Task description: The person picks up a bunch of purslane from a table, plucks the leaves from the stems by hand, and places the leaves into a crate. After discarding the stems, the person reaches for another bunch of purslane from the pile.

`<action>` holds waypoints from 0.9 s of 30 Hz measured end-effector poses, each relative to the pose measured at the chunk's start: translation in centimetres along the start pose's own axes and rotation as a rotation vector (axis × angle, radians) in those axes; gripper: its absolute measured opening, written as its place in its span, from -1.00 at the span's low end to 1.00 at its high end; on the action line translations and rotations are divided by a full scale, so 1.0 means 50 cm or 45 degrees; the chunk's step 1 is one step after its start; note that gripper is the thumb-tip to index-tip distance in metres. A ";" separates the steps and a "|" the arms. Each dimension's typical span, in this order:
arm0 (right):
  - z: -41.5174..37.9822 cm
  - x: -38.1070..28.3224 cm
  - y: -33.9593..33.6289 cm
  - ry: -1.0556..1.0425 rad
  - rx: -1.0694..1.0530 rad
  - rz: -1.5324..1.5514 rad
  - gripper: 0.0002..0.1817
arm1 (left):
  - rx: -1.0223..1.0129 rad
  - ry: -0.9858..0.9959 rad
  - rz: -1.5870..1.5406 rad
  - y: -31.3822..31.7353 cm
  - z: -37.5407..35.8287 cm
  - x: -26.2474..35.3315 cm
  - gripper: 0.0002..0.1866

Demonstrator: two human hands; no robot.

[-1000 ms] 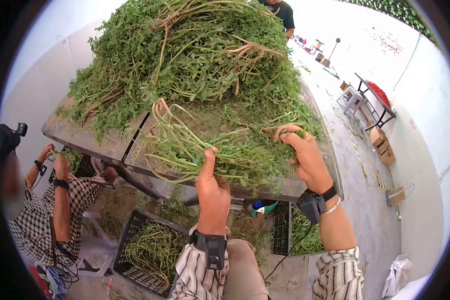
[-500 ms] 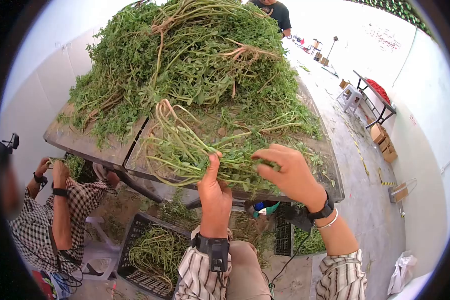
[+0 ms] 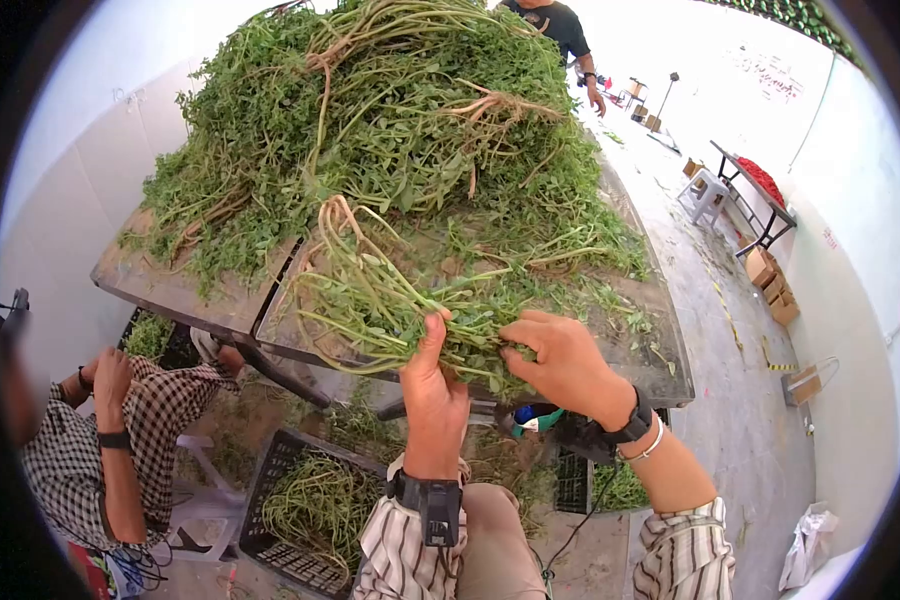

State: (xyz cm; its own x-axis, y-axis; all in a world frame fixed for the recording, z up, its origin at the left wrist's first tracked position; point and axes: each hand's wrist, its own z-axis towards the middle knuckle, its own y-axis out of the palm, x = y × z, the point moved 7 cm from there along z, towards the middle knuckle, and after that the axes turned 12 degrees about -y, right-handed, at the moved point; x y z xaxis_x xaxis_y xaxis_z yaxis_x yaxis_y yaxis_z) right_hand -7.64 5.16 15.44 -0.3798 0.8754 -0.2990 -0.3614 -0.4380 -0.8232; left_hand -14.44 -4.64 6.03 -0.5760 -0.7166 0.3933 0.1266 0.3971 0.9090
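A bunch of leafy green stems [image 3: 370,290] with pale roots at its upper left end is gripped by my left hand [image 3: 436,410], thumb on top, just above the near edge of the table. At the leafy right end of that bunch, my right hand [image 3: 570,365] has its fingers curled in and pressed onto the leaves. Its fingertips are partly hidden in the foliage. Behind both hands a large heap of the same greens [image 3: 390,140] covers much of the wooden table [image 3: 630,345], with loose bits scattered around.
Below the table, a black crate [image 3: 253,520] holds trimmed stems, and another dark crate [image 3: 572,480] stands to the right. A co-worker in a checked shirt [image 3: 160,420] sits at left. Another person [image 3: 560,30] stands behind the heap. Cardboard boxes [image 3: 773,285] line the right wall.
My right hand has moved slightly left and down, its fingers closing onto the leaves. The seated co-worker's hands have shifted, and the standing person's arm now hangs lower.
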 end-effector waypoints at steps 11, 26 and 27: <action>-0.010 0.087 0.001 0.295 0.359 0.494 -0.85 | 0.041 0.035 0.038 0.000 0.006 -0.010 -0.81; -0.029 0.139 0.002 0.773 0.667 1.040 -0.90 | 0.046 -0.048 0.066 0.009 0.020 -0.059 -0.71; -0.030 0.135 -0.003 0.778 0.671 1.037 -0.90 | 0.076 -0.066 0.082 0.006 0.021 -0.064 -0.71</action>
State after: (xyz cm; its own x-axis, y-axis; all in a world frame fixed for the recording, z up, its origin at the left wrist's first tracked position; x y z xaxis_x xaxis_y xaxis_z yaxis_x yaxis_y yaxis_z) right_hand -8.87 11.45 12.80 -0.2394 0.1825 -0.9536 -0.5645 -0.8253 -0.0162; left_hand -13.41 -1.64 4.88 -0.6094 -0.6585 0.4417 0.1171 0.4762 0.8715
